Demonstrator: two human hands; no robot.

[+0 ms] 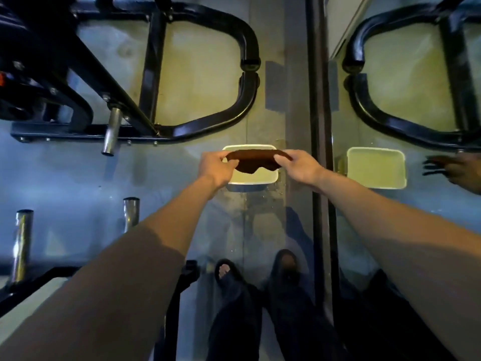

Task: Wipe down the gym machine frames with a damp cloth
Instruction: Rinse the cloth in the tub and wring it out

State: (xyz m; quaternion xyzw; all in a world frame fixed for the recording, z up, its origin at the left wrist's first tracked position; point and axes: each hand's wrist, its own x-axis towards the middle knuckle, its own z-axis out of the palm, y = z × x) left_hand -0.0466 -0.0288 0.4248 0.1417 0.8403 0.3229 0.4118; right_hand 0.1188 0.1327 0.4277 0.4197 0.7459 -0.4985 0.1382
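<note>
Reaching forward with both arms almost straight, the left hand [214,166] and right hand [299,166] each pinch one end of the cloth [253,158], fingers curled in a tight grip. It hangs stretched between them, sagging in the middle, above a white tub [256,179] on the floor [161,173]. The black frame [208,121] stands beyond.

You stand on a smooth grey floor [78,178], with a seam running up the middle of the frame. A white rectangular tub [260,180] sits on it at the centre. The black machine frame [208,121] rests on the floor across the upper left, and a second black frame [39,280] with upright metal pegs stands at lower left. Your sandalled feet [229,274] are planted at the bottom centre. A mirror [390,113] meets the floor along the right.
</note>
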